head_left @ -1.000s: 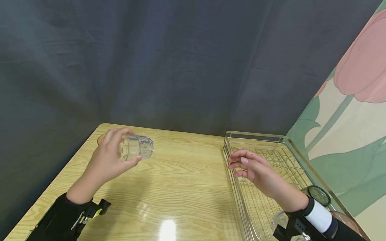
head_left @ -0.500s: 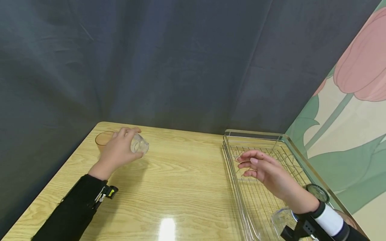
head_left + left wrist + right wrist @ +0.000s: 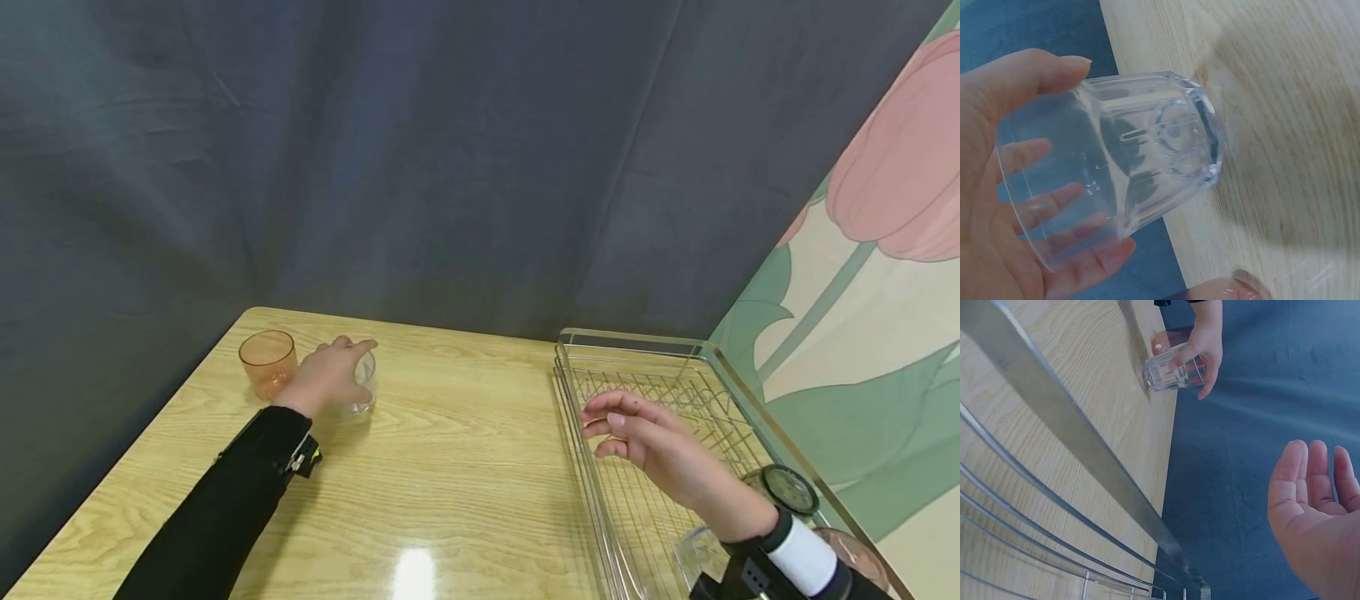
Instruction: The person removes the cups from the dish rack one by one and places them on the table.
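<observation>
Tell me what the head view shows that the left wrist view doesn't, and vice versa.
Only the head view shows the right hand, wire basket and pink-flowered backdrop.
Only the left wrist view shows fingers through the clear cup and a round mark near its base.
Both show left hand, clear cup, wooden table and blue curtain.

Colourless cup point(image 3: 1154, 134), orange tumbler point(image 3: 268, 367), yellowish wood-grained tabletop point(image 3: 465, 458), navy curtain point(image 3: 450, 167), pink-and-green floral backdrop point(image 3: 862, 333)

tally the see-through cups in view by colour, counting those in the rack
Clear faceted cup in left hand, clear cup in metal wire rack: 2
Amber round cup: 1
Dark green round cup: 1
Pinkish round cup: 1
Total: 5
</observation>
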The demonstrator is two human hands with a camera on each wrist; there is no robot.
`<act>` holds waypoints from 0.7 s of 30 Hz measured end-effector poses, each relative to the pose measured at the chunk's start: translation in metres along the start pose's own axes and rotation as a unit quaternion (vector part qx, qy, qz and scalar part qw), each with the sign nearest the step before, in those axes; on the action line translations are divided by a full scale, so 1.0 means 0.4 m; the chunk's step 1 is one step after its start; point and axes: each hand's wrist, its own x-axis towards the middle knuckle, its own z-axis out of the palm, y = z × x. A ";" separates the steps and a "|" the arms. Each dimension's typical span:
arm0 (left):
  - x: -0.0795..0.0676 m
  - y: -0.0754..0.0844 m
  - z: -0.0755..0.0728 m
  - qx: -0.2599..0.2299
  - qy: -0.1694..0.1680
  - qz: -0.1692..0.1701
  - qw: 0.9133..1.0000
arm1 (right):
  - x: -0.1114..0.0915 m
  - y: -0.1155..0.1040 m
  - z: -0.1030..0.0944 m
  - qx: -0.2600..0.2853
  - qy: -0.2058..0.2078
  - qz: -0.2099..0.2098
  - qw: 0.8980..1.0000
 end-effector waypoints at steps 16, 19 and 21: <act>0.036 0.002 -0.005 -0.004 -0.048 -0.036 0.998 | -0.007 0.012 -0.004 -0.011 -0.015 0.013 1.000; 0.037 0.002 -0.006 -0.007 -0.057 -0.040 0.998 | -0.006 0.013 -0.004 -0.006 -0.018 0.012 1.000; 0.038 0.002 -0.008 -0.009 -0.062 -0.042 0.997 | -0.007 0.014 -0.004 -0.006 -0.017 0.013 1.000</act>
